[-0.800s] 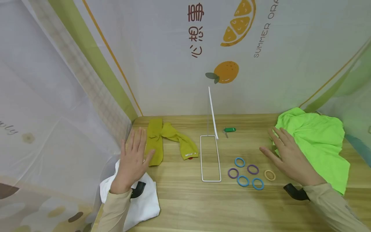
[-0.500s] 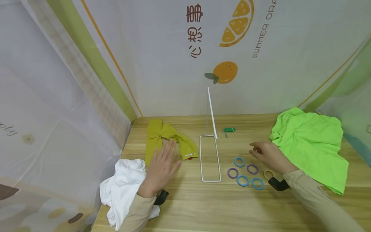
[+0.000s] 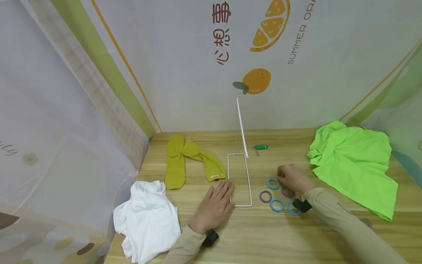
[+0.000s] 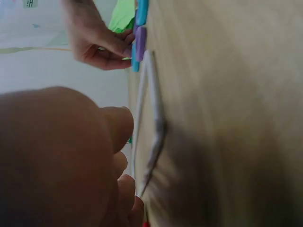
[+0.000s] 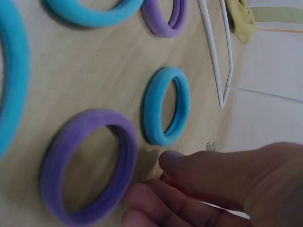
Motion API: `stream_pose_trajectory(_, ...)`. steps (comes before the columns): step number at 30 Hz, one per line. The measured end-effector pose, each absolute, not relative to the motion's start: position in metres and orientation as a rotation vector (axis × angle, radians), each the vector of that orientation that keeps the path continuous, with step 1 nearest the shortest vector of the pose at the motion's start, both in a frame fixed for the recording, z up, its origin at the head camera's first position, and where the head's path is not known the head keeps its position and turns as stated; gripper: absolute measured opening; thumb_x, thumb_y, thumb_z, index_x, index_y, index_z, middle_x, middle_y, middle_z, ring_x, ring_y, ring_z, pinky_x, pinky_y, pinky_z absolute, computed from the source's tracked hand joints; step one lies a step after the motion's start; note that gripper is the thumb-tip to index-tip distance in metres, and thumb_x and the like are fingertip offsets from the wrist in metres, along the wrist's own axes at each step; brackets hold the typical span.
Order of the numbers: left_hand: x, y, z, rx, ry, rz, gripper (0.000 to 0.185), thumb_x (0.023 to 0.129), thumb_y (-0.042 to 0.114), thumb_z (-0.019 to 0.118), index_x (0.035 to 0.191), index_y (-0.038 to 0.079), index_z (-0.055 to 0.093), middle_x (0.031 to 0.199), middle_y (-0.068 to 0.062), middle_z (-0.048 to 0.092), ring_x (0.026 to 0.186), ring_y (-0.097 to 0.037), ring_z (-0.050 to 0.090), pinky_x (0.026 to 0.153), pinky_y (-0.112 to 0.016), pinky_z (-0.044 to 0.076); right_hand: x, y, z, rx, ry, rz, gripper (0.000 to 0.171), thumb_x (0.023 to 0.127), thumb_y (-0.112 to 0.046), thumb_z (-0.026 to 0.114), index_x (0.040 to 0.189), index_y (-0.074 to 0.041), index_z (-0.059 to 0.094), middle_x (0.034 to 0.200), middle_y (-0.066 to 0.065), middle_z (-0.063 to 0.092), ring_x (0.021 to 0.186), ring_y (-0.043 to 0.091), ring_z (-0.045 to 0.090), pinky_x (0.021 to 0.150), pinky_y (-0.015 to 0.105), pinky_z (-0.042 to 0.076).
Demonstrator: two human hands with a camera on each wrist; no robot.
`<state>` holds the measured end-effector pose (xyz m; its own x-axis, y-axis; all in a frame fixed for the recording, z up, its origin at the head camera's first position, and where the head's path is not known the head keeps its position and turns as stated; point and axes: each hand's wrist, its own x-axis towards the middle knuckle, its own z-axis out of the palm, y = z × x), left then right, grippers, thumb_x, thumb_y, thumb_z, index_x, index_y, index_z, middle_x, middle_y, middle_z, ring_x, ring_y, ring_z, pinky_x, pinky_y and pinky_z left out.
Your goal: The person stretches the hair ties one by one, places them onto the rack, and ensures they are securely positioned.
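Note:
My left hand (image 3: pixel 214 207) has its fingers nearly straight, with fingertips at the near left side of the white wire stand's base (image 3: pixel 250 187). Whether it presses on the rod is hard to tell. My right hand (image 3: pixel 292 178) is low over the loose hair ties, its fingers loosely bent. In the right wrist view its thumb and fingers are apart, beside a blue hair tie (image 5: pixel 152 111) and a purple hair tie (image 5: pixel 53 175), with nothing seen between them. Another purple hair tie (image 3: pixel 261 197) and a blue one (image 3: pixel 277 211) lie nearby. The right wrist mostly covers the tan one.
Mustard-yellow cloth (image 3: pixel 176 167) lies left of the stand, a crumpled white cloth (image 3: pixel 150 220) nearer the front. A bright green cloth (image 3: pixel 352 165) is at the right. A key with a green tag (image 3: pixel 261 146) lies behind the hair ties. The stand's upright (image 3: pixel 242 128) rises at the back.
My left hand has moved right, from above the white cloth to the wire stand's base. My right hand has come left from the green cloth to the hair ties, its fingers bending.

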<state>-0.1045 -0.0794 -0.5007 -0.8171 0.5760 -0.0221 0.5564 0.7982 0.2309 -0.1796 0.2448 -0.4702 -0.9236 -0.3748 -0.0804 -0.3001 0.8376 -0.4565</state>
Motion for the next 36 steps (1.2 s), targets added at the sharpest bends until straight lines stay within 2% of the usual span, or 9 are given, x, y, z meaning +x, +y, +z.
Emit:
stream_pose_trajectory(8, -0.102, -0.075, -0.508, 0.894, 2.912, 0.295, 0.058, 0.112, 0.033, 0.035, 0.163, 0.006, 0.025, 0.171, -0.01, 0.025, 0.158, -0.024, 0.023, 0.125, -0.054, 0.024, -0.181, 0.241, -0.472, -0.492, 2.853, -0.644, 0.011, 0.092, -0.003, 0.071, 0.082, -0.003, 0.066, 0.073, 0.002, 0.066, 0.066, 0.015, 0.06, 0.06, 0.031, 0.051)
stream_pose_trajectory(15, -0.1, -0.076, -0.513, 0.886, 2.93, 0.283, 0.058, 0.112, 0.032, 0.035, 0.163, 0.006, 0.026, 0.171, -0.009, 0.024, 0.158, -0.023, 0.023, 0.125, -0.052, 0.023, -0.183, 0.234, -0.474, -0.545, 2.844, -0.686, 0.018, 0.094, -0.013, 0.073, 0.079, -0.007, 0.065, 0.069, -0.003, 0.062, 0.063, 0.01, 0.054, 0.058, 0.027, 0.046)
stream_pose_trajectory(19, -0.101, -0.076, -0.515, 0.894, 2.934, 0.282, 0.058, 0.112, 0.033, 0.034, 0.163, 0.006, 0.025, 0.171, -0.008, 0.023, 0.159, -0.023, 0.022, 0.125, -0.052, 0.023, -0.185, 0.229, -0.478, -0.544, 2.827, -0.689, 0.016, 0.092, -0.006, 0.073, 0.079, -0.006, 0.062, 0.07, -0.001, 0.06, 0.064, 0.012, 0.053, 0.058, 0.026, 0.045)
stream_pose_trajectory(23, -0.102, -0.075, -0.514, 0.899, 2.935, 0.289, 0.058, 0.112, 0.032, 0.035, 0.163, 0.006, 0.026, 0.171, -0.008, 0.023, 0.159, -0.023, 0.022, 0.125, -0.052, 0.023, -0.187, 0.229, -0.48, -0.525, 2.829, -0.679, 0.016, 0.091, -0.001, 0.071, 0.08, -0.007, 0.062, 0.073, 0.0, 0.061, 0.066, 0.013, 0.054, 0.06, 0.027, 0.046)
stream_pose_trajectory(28, -0.102, -0.074, -0.513, 0.898, 2.93, 0.297, 0.058, 0.112, 0.032, 0.035, 0.163, 0.006, 0.026, 0.171, -0.008, 0.023, 0.159, -0.023, 0.022, 0.125, -0.052, 0.023, -0.185, 0.231, -0.476, -0.505, 2.845, -0.733, 0.016, 0.092, -0.003, 0.071, 0.079, -0.008, 0.062, 0.073, 0.0, 0.061, 0.067, 0.013, 0.054, 0.06, 0.028, 0.045)
stream_pose_trajectory(36, -0.1, -0.076, -0.516, 0.918, 2.961, 0.351, 0.057, 0.112, 0.032, 0.037, 0.162, 0.005, 0.029, 0.17, -0.011, 0.026, 0.158, -0.026, 0.024, 0.123, -0.055, 0.024, -0.166, 0.221, -0.441, -0.673, 2.936, -1.066, 0.009, 0.094, -0.002, 0.071, 0.089, -0.008, 0.067, 0.078, 0.0, 0.07, 0.069, 0.007, 0.061, 0.059, 0.023, 0.051)
